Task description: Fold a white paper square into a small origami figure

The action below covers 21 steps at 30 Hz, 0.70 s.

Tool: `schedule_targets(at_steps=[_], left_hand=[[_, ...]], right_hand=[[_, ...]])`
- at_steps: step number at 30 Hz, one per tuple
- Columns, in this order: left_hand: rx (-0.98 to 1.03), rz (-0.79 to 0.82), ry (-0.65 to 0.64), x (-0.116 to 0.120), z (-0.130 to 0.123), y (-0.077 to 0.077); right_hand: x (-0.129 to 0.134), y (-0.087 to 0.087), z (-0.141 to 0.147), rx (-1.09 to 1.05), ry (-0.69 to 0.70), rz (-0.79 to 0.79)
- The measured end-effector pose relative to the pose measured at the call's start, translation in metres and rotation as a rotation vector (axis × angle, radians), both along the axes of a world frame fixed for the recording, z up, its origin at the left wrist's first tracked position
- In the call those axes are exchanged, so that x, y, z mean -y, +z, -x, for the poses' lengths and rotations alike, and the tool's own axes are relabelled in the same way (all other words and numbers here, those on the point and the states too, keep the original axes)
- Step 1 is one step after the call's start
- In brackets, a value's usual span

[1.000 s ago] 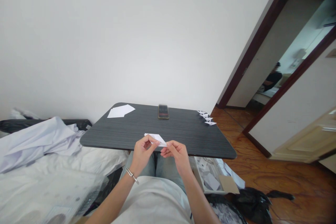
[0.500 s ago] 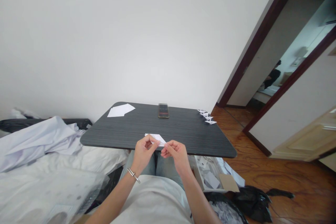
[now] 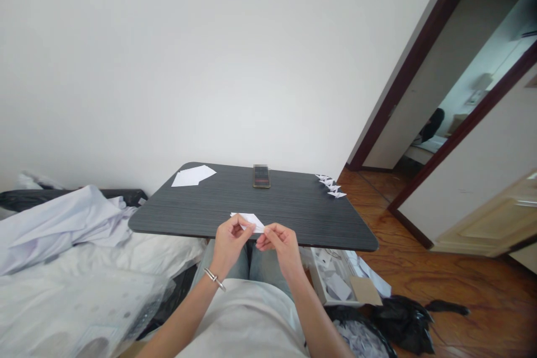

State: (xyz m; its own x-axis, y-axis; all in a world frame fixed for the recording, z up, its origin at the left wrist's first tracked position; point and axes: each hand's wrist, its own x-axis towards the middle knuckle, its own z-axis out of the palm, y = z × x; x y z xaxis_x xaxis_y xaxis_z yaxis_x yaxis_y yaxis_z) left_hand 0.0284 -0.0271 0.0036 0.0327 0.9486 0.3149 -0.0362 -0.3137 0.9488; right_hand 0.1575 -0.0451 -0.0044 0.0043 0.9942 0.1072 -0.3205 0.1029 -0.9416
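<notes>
A small folded white paper [image 3: 253,221] is held between both hands over the near edge of the dark table [image 3: 210,201]. My left hand [image 3: 232,236] pinches its left and lower part between thumb and fingers. With thumb and forefinger, my right hand [image 3: 280,241] grips the paper's right tip. Fine folds are partly hidden by the fingers. Flat white sheets [image 3: 193,175] lie at the table's back left. Several folded paper pieces with pointed tips [image 3: 331,185] stand in a row at the right edge.
A phone [image 3: 261,176] lies at the table's back middle. Below right are a box with papers [image 3: 335,279] and black plastic bags [image 3: 403,324]. White cloth [image 3: 71,224] covers the left side. Part of a person [image 3: 433,125] shows through the doorway.
Both hands hold nearly the same position on the folded paper. Beyond the doorway, the person has shifted lower.
</notes>
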Motion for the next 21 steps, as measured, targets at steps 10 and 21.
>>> schedule_targets(at_steps=[10,21], left_hand=[[-0.074,-0.042,-0.002,-0.0006,0.0023,-0.0042],[-0.058,-0.039,0.007,0.0003,0.0017,-0.0024]], right_hand=[[-0.0011,0.0050,-0.0055,0.033,0.033,0.080],[0.0002,-0.0003,-0.0016,0.024,-0.030,0.015]])
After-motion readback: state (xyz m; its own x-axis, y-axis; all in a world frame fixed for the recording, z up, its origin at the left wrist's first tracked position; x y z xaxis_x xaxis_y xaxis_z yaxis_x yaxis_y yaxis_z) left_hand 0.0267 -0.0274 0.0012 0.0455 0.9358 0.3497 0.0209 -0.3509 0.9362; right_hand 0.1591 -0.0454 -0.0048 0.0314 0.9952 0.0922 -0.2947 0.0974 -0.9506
